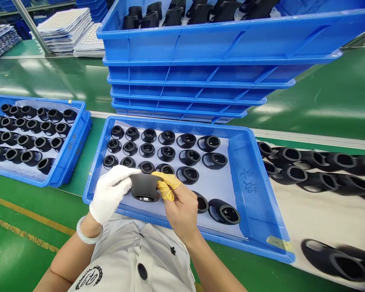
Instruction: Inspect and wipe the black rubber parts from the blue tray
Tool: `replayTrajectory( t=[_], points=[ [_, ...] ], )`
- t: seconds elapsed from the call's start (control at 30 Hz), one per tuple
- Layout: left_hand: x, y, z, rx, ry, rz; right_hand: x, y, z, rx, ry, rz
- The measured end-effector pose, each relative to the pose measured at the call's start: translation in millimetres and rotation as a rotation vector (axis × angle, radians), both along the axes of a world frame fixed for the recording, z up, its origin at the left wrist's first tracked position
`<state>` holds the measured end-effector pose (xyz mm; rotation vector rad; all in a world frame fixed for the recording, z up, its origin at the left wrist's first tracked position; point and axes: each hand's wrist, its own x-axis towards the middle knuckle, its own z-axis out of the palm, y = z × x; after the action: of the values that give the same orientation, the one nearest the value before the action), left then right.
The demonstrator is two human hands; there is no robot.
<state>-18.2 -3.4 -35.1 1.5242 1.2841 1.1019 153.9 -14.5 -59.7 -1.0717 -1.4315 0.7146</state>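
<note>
Between both hands I hold one black hollow plastic part (145,184), raised over the front of a blue tray (263,194). My left hand (111,192), in a white glove, closes on the part's left end. My right hand (178,198), with yellow finger covers on some fingertips, pinches the right end. In the tray, several similar black parts stand in rows on a white sheet (213,182). A few of them are partly hidden behind my hands, and one black part (226,211) sits near the tray's front right.
Stacked blue crates (207,44) rise behind the tray, the top one holding black parts. To the left is another blue tray (56,174) of parts. More black parts (292,174) lie on a pale surface (292,219) at right. Stacked white sheets (65,28) stand at the back left.
</note>
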Motion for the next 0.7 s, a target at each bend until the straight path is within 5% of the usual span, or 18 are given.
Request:
replayTrajectory(
  t=[0.1, 0.27, 0.53, 0.7],
  points=[
    [0.7, 1.5, -2.1, -0.069, 0.003, 0.056, 0.0, -1.2, 2.4, -0.076, 0.119, 0.053],
    [5.1, 6.3, -5.7, -0.264, -0.166, 0.133, 1.5, -4.8, 8.9, -0.350, 0.410, 0.331],
    [9.0, 6.9, -15.0, -0.534, -0.381, -0.187, -0.6, -6.8, 15.2, -0.538, 0.666, 0.440],
    [12.1, 6.1, -18.6, -0.681, -0.416, -0.197, -5.4, -5.0, 20.9, -0.685, 0.808, 0.478]
  ],
)
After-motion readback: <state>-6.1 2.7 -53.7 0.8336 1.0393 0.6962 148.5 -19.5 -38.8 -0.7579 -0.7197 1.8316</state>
